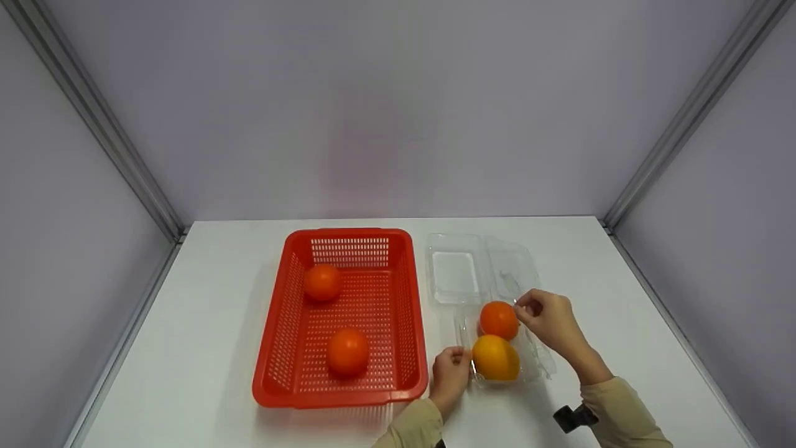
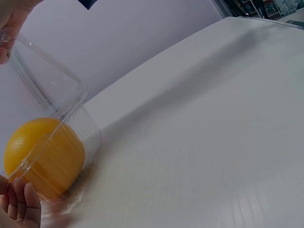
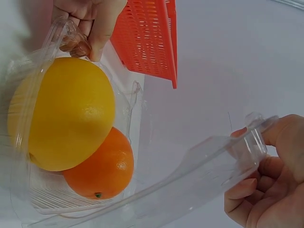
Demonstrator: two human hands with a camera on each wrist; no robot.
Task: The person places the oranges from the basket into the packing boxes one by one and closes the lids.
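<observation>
A clear plastic clamshell container [image 1: 528, 367] stands with its lid [image 3: 204, 168] raised on the right side. Inside it sit a large yellow-orange fruit [image 3: 71, 114], like an orange, and a smaller deep-orange fruit [image 3: 102, 168] with a green stem spot, touching each other. With its fingertips my left hand [image 1: 451, 376] grips the container's left rim, beside the larger fruit. My right hand [image 1: 550, 320] pinches the edge of the lid between thumb and fingers, as the right wrist view shows up close. In the left wrist view, the lid slants upward over the larger fruit [image 2: 45, 154].
To the left, a red perforated basket [image 1: 420, 323] holds two deep-orange fruits, one at the back [image 1: 323, 282] and one nearer the front [image 1: 347, 352]. Behind the filled container, a second clear clamshell [image 1: 457, 274] lies opened flat. Walls enclose the white table [image 1: 180, 348].
</observation>
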